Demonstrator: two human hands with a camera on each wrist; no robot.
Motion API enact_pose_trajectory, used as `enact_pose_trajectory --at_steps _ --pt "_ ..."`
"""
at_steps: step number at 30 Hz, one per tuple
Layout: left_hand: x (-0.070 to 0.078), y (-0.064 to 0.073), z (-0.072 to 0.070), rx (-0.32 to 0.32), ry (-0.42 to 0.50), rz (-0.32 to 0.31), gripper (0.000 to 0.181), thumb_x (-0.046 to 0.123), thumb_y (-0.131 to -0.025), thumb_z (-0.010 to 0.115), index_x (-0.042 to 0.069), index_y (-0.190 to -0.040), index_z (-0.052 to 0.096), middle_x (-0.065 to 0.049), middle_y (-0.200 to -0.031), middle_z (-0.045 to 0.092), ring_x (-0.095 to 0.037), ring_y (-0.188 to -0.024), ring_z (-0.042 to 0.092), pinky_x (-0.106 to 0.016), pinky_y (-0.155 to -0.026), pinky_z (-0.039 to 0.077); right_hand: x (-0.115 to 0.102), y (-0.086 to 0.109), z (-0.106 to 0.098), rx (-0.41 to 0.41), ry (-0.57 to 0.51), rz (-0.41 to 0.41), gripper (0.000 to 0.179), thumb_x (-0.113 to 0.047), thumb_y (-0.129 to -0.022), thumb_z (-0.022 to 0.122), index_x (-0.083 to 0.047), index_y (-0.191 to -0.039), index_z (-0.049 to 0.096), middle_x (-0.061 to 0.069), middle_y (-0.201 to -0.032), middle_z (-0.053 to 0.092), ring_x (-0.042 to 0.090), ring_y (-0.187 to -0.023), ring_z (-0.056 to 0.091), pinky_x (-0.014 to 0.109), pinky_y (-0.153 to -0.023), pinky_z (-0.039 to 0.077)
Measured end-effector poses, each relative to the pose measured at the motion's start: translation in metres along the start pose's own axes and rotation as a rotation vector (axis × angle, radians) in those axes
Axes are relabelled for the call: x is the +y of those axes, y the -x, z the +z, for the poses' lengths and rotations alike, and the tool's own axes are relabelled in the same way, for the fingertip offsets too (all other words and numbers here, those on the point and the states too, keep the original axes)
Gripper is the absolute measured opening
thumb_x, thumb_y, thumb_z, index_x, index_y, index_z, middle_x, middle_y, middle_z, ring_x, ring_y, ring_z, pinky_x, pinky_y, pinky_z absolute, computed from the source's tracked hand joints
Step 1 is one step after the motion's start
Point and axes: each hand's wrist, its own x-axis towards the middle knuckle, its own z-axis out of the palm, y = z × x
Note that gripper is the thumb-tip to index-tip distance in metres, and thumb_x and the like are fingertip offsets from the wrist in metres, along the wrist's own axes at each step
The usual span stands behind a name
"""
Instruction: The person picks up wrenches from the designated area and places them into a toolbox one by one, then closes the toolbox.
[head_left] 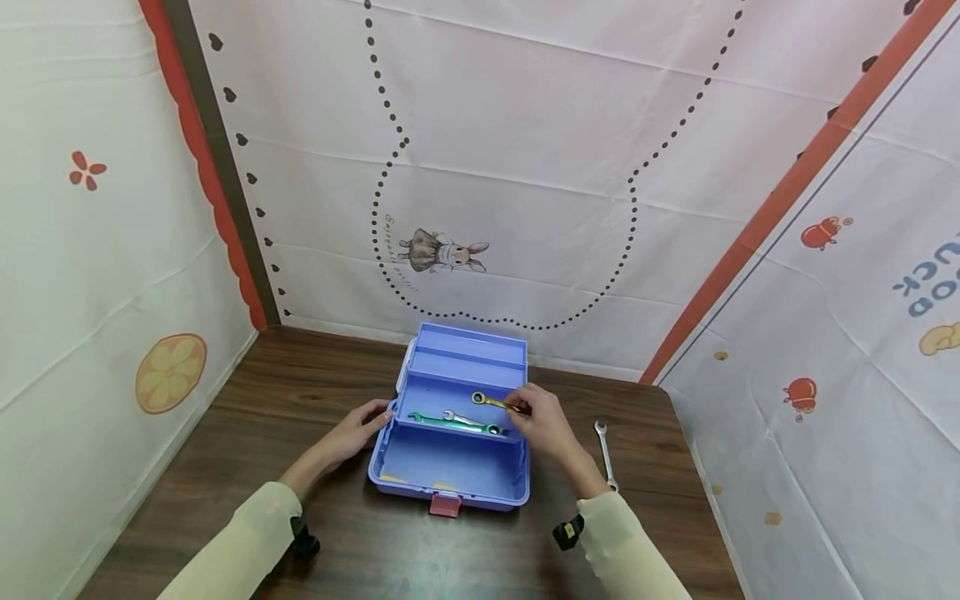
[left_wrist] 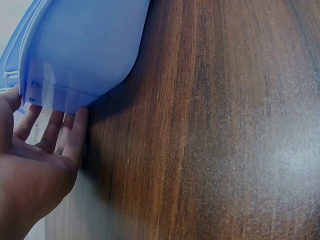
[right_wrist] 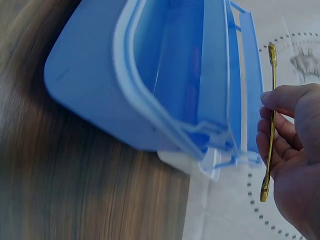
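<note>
A blue toolbox (head_left: 450, 462) with a red latch sits on the table, its stepped upper trays folded out at the back. My right hand (head_left: 542, 419) pinches a gold combination wrench (right_wrist: 272, 125) between thumb and fingers, above the right part of a tray. Below it in that tray lie a green wrench (head_left: 450, 423) and a smaller silver wrench (head_left: 467, 419). At the toolbox's left end, my left hand (head_left: 358, 429) rests its fairly straight fingers on the side wall (left_wrist: 60, 92), thumb by the rim.
A silver wrench (head_left: 606, 454) lies on the brown wooden table (head_left: 330, 542), right of the toolbox and beside my right forearm. Printed white cloth (head_left: 502, 208) hangs behind the table and along both sides. Small yellow patches (head_left: 445, 487) show inside the toolbox's front wall.
</note>
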Motion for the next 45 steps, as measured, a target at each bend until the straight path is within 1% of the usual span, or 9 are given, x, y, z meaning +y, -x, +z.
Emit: enact_pose_trajectory --at_steps 6,10,13,18,26,29,33,39,45 --pt "-0.001 0.000 -0.001 -0.011 -0.001 0.003 0.067 0.053 -0.110 0.054 0.007 -0.158 0.044 -0.021 -0.155 0.049 -0.036 -0.140 0.049 -0.054 -0.112 0.048 -0.012 -0.009 0.015 -0.031 0.014 -0.021 0.010 -0.003 -0.093 0.081 -0.010 -0.099 0.077 0.001 -0.094 0.068 0.014 -0.086 0.064 0.032 -0.075 0.058" --pt "0.000 0.001 -0.001 -0.007 0.032 -0.014 0.067 0.053 -0.109 0.055 0.008 -0.158 0.045 -0.020 -0.155 0.049 -0.036 -0.141 0.049 -0.054 -0.111 0.049 -0.019 -0.015 0.025 -0.057 0.021 -0.029 0.008 -0.007 -0.096 0.079 -0.012 -0.102 0.077 0.001 -0.098 0.069 0.015 -0.093 0.066 0.033 -0.080 0.059" --pt "0.000 0.001 -0.003 0.004 0.046 -0.014 0.067 0.054 -0.108 0.056 0.010 -0.158 0.045 -0.018 -0.155 0.049 -0.035 -0.141 0.048 -0.055 -0.112 0.048 -0.024 -0.020 0.032 -0.059 0.015 -0.044 0.007 -0.006 -0.096 0.079 -0.010 -0.102 0.077 0.003 -0.100 0.070 0.019 -0.095 0.066 0.036 -0.082 0.060" --pt "-0.001 0.000 -0.004 0.003 0.040 -0.005 0.066 0.053 -0.109 0.055 0.009 -0.157 0.046 -0.018 -0.154 0.050 -0.036 -0.141 0.048 -0.055 -0.113 0.047 -0.027 -0.026 0.047 -0.057 0.026 -0.057 0.009 -0.007 -0.096 0.079 -0.011 -0.103 0.078 0.001 -0.101 0.071 0.018 -0.096 0.067 0.037 -0.083 0.060" --pt "-0.001 -0.001 -0.002 0.002 0.012 -0.006 0.068 0.056 -0.108 0.055 0.009 -0.157 0.046 -0.019 -0.155 0.049 -0.038 -0.142 0.047 -0.060 -0.116 0.041 -0.033 -0.031 0.067 -0.063 0.018 -0.018 0.008 -0.010 -0.098 0.078 -0.011 -0.106 0.078 0.001 -0.104 0.070 0.018 -0.099 0.068 0.035 -0.087 0.060" --pt "-0.002 -0.001 -0.001 0.009 0.022 -0.011 0.067 0.055 -0.108 0.055 0.009 -0.157 0.047 -0.019 -0.154 0.050 -0.038 -0.141 0.048 -0.059 -0.115 0.044 -0.037 -0.033 0.072 -0.058 0.006 -0.016 0.008 -0.009 -0.097 0.078 -0.011 -0.105 0.078 0.002 -0.104 0.070 0.019 -0.099 0.068 0.036 -0.087 0.060" --pt "-0.001 -0.001 -0.001 0.007 0.030 -0.011 0.068 0.054 -0.108 0.054 0.008 -0.157 0.046 -0.020 -0.154 0.050 -0.037 -0.139 0.050 -0.055 -0.111 0.048 -0.040 -0.034 0.080 -0.024 0.006 -0.030 0.007 -0.007 -0.095 0.080 -0.009 -0.102 0.078 0.003 -0.101 0.071 0.019 -0.095 0.069 0.036 -0.084 0.060" --pt "0.000 -0.002 0.000 0.009 0.015 0.004 0.069 0.056 -0.108 0.055 0.008 -0.156 0.047 -0.018 -0.154 0.051 -0.036 -0.141 0.048 -0.058 -0.116 0.042 -0.040 -0.034 0.091 0.037 0.000 0.015 0.006 -0.007 -0.094 0.081 -0.009 -0.098 0.078 0.002 -0.097 0.070 0.018 -0.090 0.067 0.034 -0.081 0.059" --pt "0.000 0.000 0.000 0.009 0.010 0.016 0.068 0.055 -0.108 0.056 0.008 -0.156 0.047 -0.018 -0.153 0.052 -0.035 -0.140 0.049 -0.057 -0.115 0.043 -0.036 -0.030 0.093 -0.007 0.031 0.040 0.006 -0.011 -0.097 0.080 -0.012 -0.102 0.078 0.000 -0.099 0.068 0.018 -0.094 0.065 0.036 -0.084 0.057"
